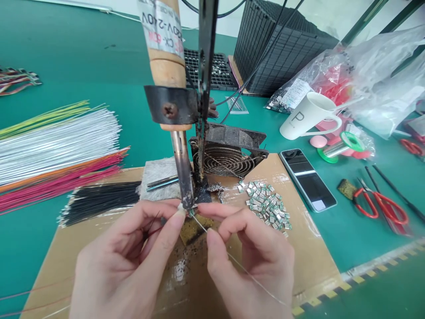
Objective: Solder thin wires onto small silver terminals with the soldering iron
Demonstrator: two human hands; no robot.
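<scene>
A soldering iron [181, 155] with a wooden handle is clamped to an upright black stand, its tip pointing down. Just under the tip, my left hand [129, 252] pinches a small connector [191, 213], mostly covered by the fingers. Dark red and black wires show between those fingers. My right hand [252, 248] is closed on a thin whitish wire [201, 224], whose end meets the connector by the tip. The wire's tail runs back over the palm; whether it is solder or a lead I cannot tell. Beneath the hands lies a yellow-brown sponge [194, 232].
Bundles of white wires [63, 141] and black wires [102, 199] lie left. Behind the iron stands a fan [232, 153]. On the right are a pile of small metal connectors [267, 206], a phone [308, 179], a mug [307, 115], a wire spool [340, 146] and red-handled pliers [367, 195].
</scene>
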